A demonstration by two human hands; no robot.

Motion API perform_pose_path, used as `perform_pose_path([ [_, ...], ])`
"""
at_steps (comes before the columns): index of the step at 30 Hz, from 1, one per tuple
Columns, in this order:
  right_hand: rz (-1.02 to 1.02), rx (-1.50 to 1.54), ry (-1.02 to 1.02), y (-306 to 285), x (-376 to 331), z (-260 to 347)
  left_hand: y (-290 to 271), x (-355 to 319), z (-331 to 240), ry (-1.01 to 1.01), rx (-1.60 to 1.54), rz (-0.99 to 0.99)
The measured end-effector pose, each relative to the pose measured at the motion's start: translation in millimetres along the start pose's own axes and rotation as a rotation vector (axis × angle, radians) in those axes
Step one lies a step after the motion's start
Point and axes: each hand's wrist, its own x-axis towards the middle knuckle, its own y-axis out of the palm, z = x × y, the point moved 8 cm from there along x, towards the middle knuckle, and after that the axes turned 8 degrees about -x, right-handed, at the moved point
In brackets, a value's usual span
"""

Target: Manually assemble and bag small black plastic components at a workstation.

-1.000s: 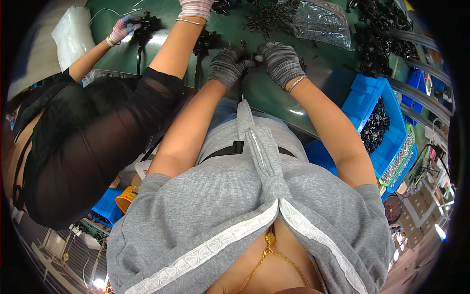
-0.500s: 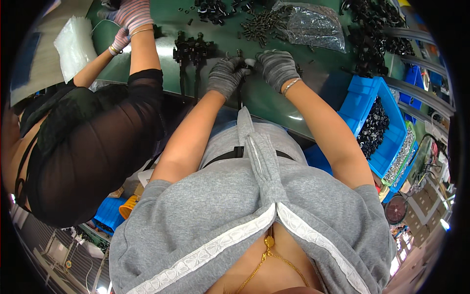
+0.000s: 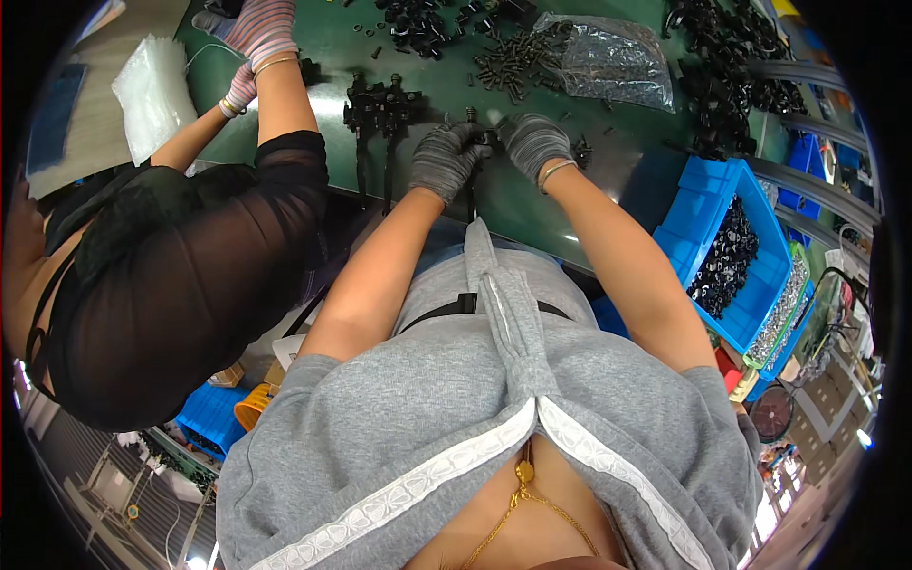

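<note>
My left hand (image 3: 445,160), in a grey striped glove, is closed round a small black mechanical part (image 3: 484,139) with a long thin black stem that hangs toward the table's near edge. My right hand (image 3: 534,146), in a matching glove, is curled close against the part's right side. Its fingertips partly hide what they grip. To the left of my hands, several similar black assemblies (image 3: 382,109) lie together, their long stems pointing toward me. Beyond my hands is a heap of small dark cylindrical pieces (image 3: 513,65).
A clear plastic bag (image 3: 617,62) lies beside the heap on the green table (image 3: 627,142). Black parts (image 3: 727,57) are piled at the far right. A blue bin (image 3: 698,204) holds small black pieces. At left, a co-worker's gloved hands (image 3: 261,33) work near white packaging (image 3: 152,100).
My right hand has shifted slightly left and lower, closer to the part. The view has tilted a little. My left hand keeps its hold.
</note>
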Motion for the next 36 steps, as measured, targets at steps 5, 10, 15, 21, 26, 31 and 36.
perform_pose_path([
  [5, -0.344, 0.142, 0.404, -8.5, -11.8, -98.3, 3.0, 0.5, 13.7, -0.013, 0.008, -0.031],
  [10, -0.301, -0.041, 0.348, -4.3, 11.4, -114.0, 2.9, 0.0, 12.7, -0.033, 0.027, -0.020],
  [15, -0.221, 0.193, 0.210, 3.3, 23.1, -108.5, 9.0, 2.1, 21.4, -0.066, -0.086, 0.036],
  [21, -0.291, 0.371, -0.220, -41.3, -22.1, 13.6, 9.8, 2.4, 27.2, -0.133, -0.260, 0.072],
  [26, -0.173, 0.170, -0.339, -31.8, -23.2, 27.8, 8.5, -0.1, 16.7, -0.174, -0.408, 0.074],
  [31, -0.167, 0.236, -0.335, -31.0, -27.6, 26.8, 8.8, 0.1, 17.3, -0.178, -0.416, 0.077],
  [36, -0.166, 0.272, -0.401, -23.8, -24.9, 25.8, 5.2, -3.0, 8.2, -0.125, -0.462, 0.070],
])
